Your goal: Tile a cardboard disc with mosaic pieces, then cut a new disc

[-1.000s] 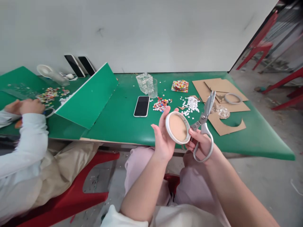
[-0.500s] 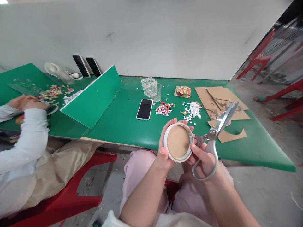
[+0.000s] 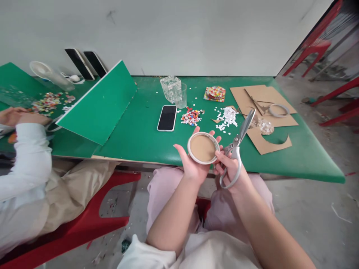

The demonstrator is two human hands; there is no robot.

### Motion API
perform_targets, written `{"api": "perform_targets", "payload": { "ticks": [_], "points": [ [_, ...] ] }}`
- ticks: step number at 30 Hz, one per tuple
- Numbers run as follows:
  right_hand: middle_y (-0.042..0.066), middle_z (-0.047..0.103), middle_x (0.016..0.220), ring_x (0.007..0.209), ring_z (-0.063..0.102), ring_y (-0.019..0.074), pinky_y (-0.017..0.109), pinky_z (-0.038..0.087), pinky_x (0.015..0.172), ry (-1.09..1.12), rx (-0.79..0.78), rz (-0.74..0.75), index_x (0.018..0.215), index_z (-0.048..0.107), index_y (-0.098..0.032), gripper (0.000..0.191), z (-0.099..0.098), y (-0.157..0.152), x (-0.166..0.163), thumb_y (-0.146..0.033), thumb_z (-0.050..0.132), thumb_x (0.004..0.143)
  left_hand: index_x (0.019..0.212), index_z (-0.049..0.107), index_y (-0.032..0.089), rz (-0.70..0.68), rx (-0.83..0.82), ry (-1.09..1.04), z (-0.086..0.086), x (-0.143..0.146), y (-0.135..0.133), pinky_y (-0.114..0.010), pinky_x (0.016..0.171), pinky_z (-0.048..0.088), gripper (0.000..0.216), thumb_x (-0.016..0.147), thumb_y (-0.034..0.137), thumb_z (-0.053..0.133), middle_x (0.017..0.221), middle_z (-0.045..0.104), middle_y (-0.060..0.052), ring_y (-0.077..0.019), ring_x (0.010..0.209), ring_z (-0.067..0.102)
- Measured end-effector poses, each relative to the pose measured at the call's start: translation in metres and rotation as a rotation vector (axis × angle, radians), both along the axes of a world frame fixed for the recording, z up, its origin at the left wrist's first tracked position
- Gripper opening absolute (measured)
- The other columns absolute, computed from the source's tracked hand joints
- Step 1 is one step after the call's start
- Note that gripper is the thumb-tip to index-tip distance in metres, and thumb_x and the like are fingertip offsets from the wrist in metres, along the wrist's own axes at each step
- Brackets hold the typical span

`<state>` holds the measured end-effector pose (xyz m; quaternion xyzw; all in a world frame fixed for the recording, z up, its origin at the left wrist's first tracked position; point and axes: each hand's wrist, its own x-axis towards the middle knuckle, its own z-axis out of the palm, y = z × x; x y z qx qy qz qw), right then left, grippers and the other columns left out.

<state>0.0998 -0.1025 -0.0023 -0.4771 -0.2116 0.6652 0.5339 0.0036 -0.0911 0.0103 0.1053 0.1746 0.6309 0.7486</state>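
Note:
My left hand [image 3: 196, 164] is palm up with its thumb spread away. Over its fingers lies a round piece of brown cardboard [image 3: 203, 147] inside a pale tape ring [image 3: 191, 154]. My right hand [image 3: 230, 166] grips a pair of metal scissors [image 3: 237, 141], one handle loop around the hand and the blades pointing up and away. The right thumb also touches the ring's right edge. Part of my left fingers is hidden under the ring and cardboard.
On the green table [image 3: 134, 134] are a phone [image 3: 167, 118], colored chips [image 3: 191, 116], white chips [image 3: 226, 117], a patterned coaster stack [image 3: 214, 93], clear containers [image 3: 171, 89], cardboard sheets [image 3: 280, 97] and another ring [image 3: 279, 110]. Left, beyond a green divider [image 3: 98, 106], another person's hands [image 3: 25, 116] work.
My left thumb has come off the ring and spread outward. Ring and cardboard have tilted flatter. The scissors stay in my right hand. The view has shifted, with the table appearing higher.

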Motion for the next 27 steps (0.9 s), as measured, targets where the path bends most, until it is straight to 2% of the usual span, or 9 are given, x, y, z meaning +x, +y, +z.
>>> {"api": "perform_targets", "payload": {
  "ticks": [7,12,19,23,27],
  "points": [
    [-0.008,0.046,0.038,0.031,0.036,0.0042,0.018,0.039,0.035,-0.243,0.059,-0.008,0.064,0.052,-0.017,0.028,-0.009,-0.001,-0.002,-0.035,0.072,0.065,0.122,0.049,0.026,0.011,-0.085,0.0,-0.004,-0.002,0.004,-0.052,0.087,0.043,0.07,0.074,0.073,0.032,0.112,0.061,-0.012,-0.0341,0.108,0.055],
    [-0.009,0.042,0.035,0.031,0.033,0.0047,0.02,0.042,0.036,-0.216,0.036,-0.005,0.061,0.051,-0.017,0.03,-0.013,0.0,-0.006,-0.038,0.072,0.064,0.115,0.052,0.025,0.032,-0.158,-0.027,-0.011,-0.001,0.007,-0.05,0.086,0.045,0.061,0.074,0.068,0.041,0.106,0.063,-0.01,-0.0313,0.102,0.059],
    [-0.006,0.051,0.046,0.034,0.037,0.0047,0.02,0.044,0.039,-0.088,0.073,0.025,0.066,0.055,-0.017,0.029,-0.018,0.001,-0.006,-0.041,0.072,0.065,0.113,0.053,0.023,0.012,-0.212,-0.083,-0.019,-0.005,0.012,-0.047,0.084,0.046,0.057,0.076,0.065,0.042,0.109,0.062,-0.011,-0.0292,0.102,0.058],
    [-0.004,0.053,0.047,0.035,0.038,0.0049,0.02,0.042,0.039,-0.116,0.133,0.073,0.065,0.06,-0.015,0.026,-0.014,-0.001,-0.004,-0.038,0.068,0.07,0.114,0.053,0.023,-0.023,-0.199,-0.152,-0.023,-0.008,0.014,-0.045,0.085,0.046,0.055,0.077,0.063,0.042,0.113,0.059,-0.012,-0.0282,0.106,0.056],
    [-0.005,0.049,0.044,0.037,0.038,0.0053,0.02,0.041,0.041,-0.185,0.143,0.072,0.064,0.06,-0.015,0.024,-0.008,-0.004,-0.006,-0.036,0.069,0.07,0.115,0.053,0.024,-0.018,-0.178,-0.127,-0.019,-0.008,0.011,-0.046,0.083,0.046,0.054,0.078,0.062,0.04,0.115,0.058,-0.012,-0.0295,0.106,0.056]
  ]
}}
